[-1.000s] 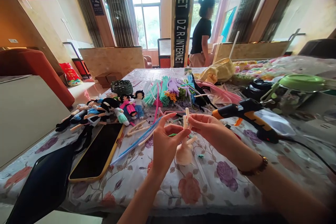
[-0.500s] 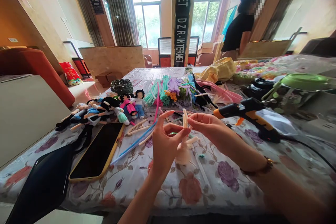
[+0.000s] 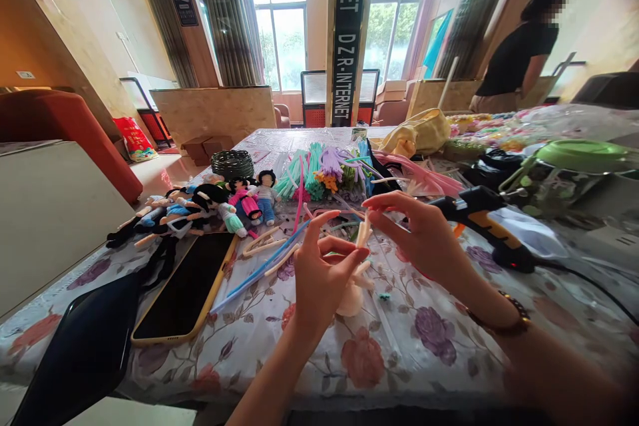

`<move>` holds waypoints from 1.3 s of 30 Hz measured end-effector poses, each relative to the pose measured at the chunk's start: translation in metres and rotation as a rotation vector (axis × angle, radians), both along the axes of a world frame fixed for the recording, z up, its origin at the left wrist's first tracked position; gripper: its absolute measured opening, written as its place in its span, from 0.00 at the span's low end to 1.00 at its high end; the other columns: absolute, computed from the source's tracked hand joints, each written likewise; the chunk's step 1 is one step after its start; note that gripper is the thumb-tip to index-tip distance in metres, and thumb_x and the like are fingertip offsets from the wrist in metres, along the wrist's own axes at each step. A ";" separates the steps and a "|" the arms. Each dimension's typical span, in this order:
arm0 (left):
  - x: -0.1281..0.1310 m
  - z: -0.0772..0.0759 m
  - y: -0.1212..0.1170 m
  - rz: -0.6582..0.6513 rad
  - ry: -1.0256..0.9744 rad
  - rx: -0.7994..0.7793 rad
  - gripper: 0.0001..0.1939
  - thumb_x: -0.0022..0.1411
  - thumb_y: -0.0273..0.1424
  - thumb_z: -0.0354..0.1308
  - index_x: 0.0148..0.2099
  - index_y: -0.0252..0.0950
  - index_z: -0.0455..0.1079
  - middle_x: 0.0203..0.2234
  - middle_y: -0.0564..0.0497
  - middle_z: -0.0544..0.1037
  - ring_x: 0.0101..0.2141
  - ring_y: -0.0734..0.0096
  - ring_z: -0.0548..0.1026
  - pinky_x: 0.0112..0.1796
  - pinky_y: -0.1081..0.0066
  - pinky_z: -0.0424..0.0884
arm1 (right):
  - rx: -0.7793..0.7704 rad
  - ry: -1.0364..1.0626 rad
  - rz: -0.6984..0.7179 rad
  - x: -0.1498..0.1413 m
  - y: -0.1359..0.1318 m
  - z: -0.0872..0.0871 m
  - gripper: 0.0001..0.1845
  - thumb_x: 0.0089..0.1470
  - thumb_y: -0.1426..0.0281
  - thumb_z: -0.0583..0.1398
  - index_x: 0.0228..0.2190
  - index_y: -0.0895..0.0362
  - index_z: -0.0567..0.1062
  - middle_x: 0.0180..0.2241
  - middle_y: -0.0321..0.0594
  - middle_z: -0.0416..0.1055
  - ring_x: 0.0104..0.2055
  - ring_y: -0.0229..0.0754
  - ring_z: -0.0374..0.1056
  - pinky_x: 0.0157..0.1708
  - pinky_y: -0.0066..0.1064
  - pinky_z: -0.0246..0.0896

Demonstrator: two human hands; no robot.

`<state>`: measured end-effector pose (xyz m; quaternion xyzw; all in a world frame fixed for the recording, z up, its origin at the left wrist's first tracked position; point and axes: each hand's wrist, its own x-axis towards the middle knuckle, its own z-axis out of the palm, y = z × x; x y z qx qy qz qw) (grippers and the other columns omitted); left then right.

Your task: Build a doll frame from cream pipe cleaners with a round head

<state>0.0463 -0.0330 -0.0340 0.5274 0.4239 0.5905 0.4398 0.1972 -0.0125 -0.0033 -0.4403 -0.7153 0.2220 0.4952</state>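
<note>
My left hand pinches a cream fuzzy pipe-cleaner figure between thumb and fingertips. The rounded, pale end of the figure hangs below my left thumb, with short stubs sticking out to the right. Two cream pipe-cleaner lengths rise above the thumb, side by side. At their upper end, the thumb and forefinger of my right hand are closed on one length. My left hand hides part of the figure's middle. A tiny teal scrap lies on the flowered tablecloth to the right of the figure.
A black and orange glue gun lies right, its cord trailing off. To the left are a phone, a dark flat object and several dolls. Coloured pipe-cleaner bundles lie behind. A person stands far right.
My right hand has moved slightly up and right, and the cream lengths now lean further right and show a gap between them. The person in the background has moved right.
</note>
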 end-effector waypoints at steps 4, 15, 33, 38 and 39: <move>0.001 0.000 -0.001 0.004 0.024 0.008 0.28 0.45 0.30 0.67 0.50 0.42 0.66 0.22 0.55 0.78 0.24 0.68 0.79 0.28 0.73 0.75 | 0.076 -0.115 0.018 0.004 0.001 0.002 0.06 0.54 0.65 0.58 0.32 0.51 0.74 0.31 0.37 0.72 0.34 0.40 0.68 0.35 0.34 0.62; 0.002 -0.003 -0.003 0.041 0.032 0.049 0.27 0.44 0.29 0.68 0.49 0.42 0.68 0.22 0.55 0.80 0.26 0.68 0.79 0.31 0.73 0.76 | -0.020 -0.075 0.123 0.018 0.010 0.001 0.06 0.51 0.64 0.61 0.29 0.53 0.75 0.29 0.36 0.73 0.32 0.39 0.68 0.35 0.32 0.64; 0.002 -0.011 -0.004 0.078 0.083 0.180 0.26 0.48 0.31 0.66 0.49 0.44 0.64 0.33 0.54 0.80 0.28 0.71 0.79 0.32 0.72 0.77 | 0.108 -0.183 0.003 0.015 0.007 0.002 0.07 0.53 0.64 0.59 0.28 0.52 0.74 0.26 0.34 0.72 0.29 0.37 0.67 0.32 0.30 0.60; 0.004 -0.014 -0.006 0.132 0.149 0.266 0.23 0.50 0.28 0.64 0.50 0.43 0.65 0.35 0.54 0.81 0.29 0.71 0.79 0.34 0.71 0.78 | 0.122 -0.207 0.009 0.015 0.007 0.002 0.06 0.54 0.64 0.59 0.28 0.52 0.74 0.26 0.33 0.73 0.29 0.36 0.68 0.31 0.28 0.60; 0.004 -0.016 -0.006 0.136 0.156 0.282 0.23 0.51 0.28 0.64 0.50 0.43 0.65 0.35 0.54 0.81 0.29 0.71 0.80 0.34 0.71 0.78 | 0.127 -0.210 0.013 0.015 0.008 0.002 0.06 0.54 0.65 0.59 0.28 0.52 0.74 0.26 0.33 0.73 0.29 0.36 0.68 0.31 0.28 0.60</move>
